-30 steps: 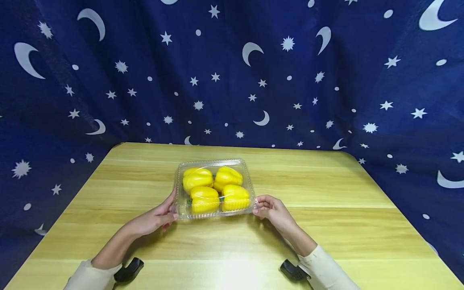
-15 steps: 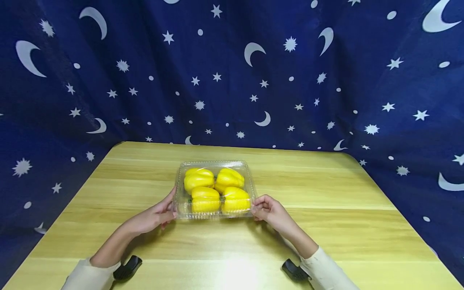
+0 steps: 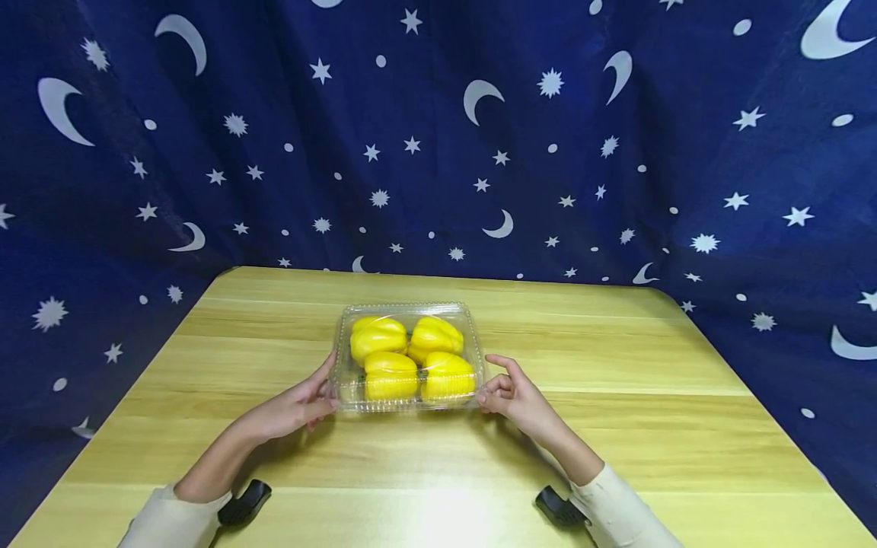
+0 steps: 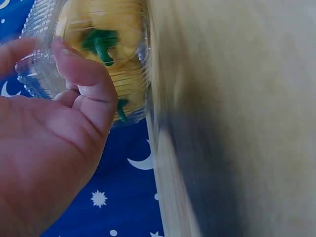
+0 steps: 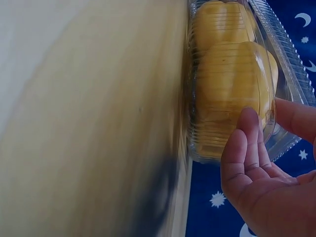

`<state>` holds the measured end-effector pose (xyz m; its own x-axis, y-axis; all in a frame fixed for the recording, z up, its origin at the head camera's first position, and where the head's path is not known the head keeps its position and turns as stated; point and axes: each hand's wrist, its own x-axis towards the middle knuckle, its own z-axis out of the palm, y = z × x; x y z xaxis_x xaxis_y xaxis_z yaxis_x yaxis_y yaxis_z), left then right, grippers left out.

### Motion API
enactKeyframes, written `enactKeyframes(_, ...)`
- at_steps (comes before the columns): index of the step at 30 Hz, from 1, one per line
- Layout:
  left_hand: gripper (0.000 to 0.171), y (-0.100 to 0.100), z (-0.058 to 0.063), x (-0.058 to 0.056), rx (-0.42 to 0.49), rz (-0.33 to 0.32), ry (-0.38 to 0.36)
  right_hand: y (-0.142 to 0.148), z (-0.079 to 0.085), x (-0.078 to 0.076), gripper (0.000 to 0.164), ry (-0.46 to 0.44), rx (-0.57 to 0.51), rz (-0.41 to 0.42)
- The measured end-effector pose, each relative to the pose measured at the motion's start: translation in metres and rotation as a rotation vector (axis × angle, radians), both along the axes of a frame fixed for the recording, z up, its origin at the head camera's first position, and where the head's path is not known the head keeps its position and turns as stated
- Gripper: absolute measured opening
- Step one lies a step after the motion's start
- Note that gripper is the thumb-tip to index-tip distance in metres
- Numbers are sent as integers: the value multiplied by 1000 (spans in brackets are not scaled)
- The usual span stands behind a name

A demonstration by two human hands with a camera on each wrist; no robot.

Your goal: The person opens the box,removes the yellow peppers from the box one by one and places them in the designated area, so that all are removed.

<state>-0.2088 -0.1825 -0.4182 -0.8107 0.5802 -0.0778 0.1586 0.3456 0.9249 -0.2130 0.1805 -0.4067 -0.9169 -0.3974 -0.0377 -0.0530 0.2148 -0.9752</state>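
Note:
A clear plastic clamshell container point(image 3: 411, 405) sits on the wooden table with several yellow bell peppers point(image 3: 448, 374) inside. Green stems point(image 4: 101, 44) show through its wall in the left wrist view. My left hand point(image 3: 294, 411) holds the near left corner, thumb in front and index finger along the side. At the near right corner, my right hand point(image 3: 517, 399) holds the rim between thumb and curled fingers, its index finger stretched out away from the edge. In the right wrist view, fingertips point(image 5: 248, 118) rest close against the container's side.
The light wooden table point(image 3: 617, 358) spreads out around the container. Behind and beside it hangs a dark blue curtain point(image 3: 425, 175) with white moons and stars. Black wrist-worn devices point(image 3: 244, 504) sit below both forearms.
The container has turned slightly, so its front edge lies more level, and the right hand has shifted slightly with it. My right index finger has straightened and lifted from the corner.

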Motion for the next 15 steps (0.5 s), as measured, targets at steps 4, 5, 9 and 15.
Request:
enactKeyframes(4,96,1,1,1,-10,12,-7,1,0,-1,70,22,8,15)
enactKeyframes(5,100,2,1,1,-14,16,-4,1,0,-1,70,22,12,14)
enactKeyframes(9,109,4,1,2,-38,42,21,0,-1,-2,71,21,22,21)
enactKeyframes(15,105,7,2,4,-41,82,69,0,-1,-1,70,42,55,27)
